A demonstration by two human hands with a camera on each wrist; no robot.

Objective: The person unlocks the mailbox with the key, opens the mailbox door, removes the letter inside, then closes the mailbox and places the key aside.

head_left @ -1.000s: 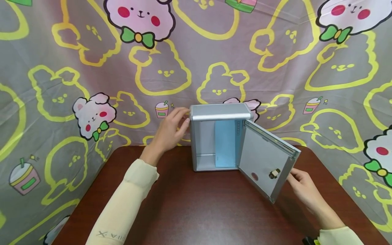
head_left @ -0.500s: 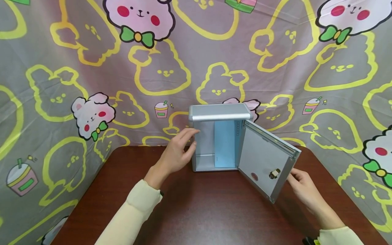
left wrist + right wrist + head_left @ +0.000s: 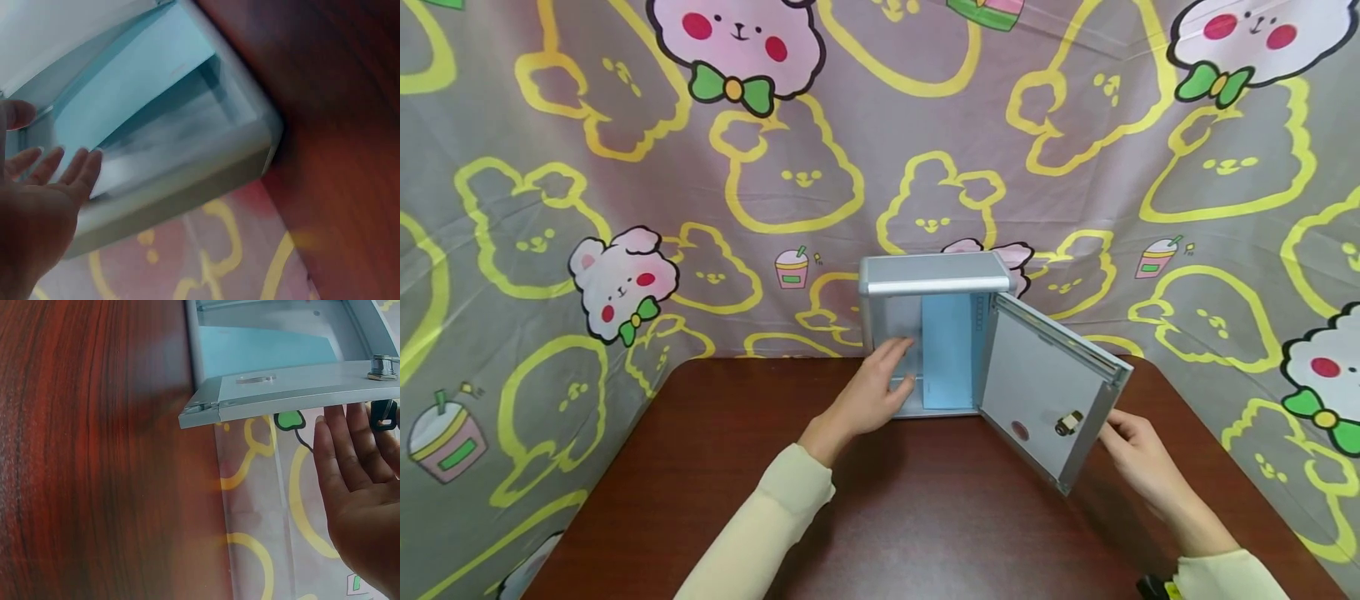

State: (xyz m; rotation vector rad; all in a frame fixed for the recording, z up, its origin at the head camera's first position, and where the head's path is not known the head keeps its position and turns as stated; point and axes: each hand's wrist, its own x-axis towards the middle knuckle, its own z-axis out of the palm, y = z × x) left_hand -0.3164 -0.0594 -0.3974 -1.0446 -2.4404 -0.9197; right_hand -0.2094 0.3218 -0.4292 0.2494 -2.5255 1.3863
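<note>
The brown desk (image 3: 887, 517) is spread beneath both hands. The right hand (image 3: 1142, 471) is placed behind the swung-out door (image 3: 1030, 383), fingers extended near a black key (image 3: 377, 415); whether it is pinched cannot be told. Fingers loosely straight, nothing gripped, the left hand (image 3: 862, 400) is held at the mouth of the silver box (image 3: 936, 271); just right of that hand, a light-blue sheet (image 3: 946, 350) is contained. Beyond both, patterned cloth (image 3: 820, 50) is hung.

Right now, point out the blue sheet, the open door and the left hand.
Blue sheet (image 3: 947, 350): head view, middle of its front face.
Open door (image 3: 1037, 375): head view, middle of its inner face.
Left hand (image 3: 871, 393): head view, back of the hand.
</note>
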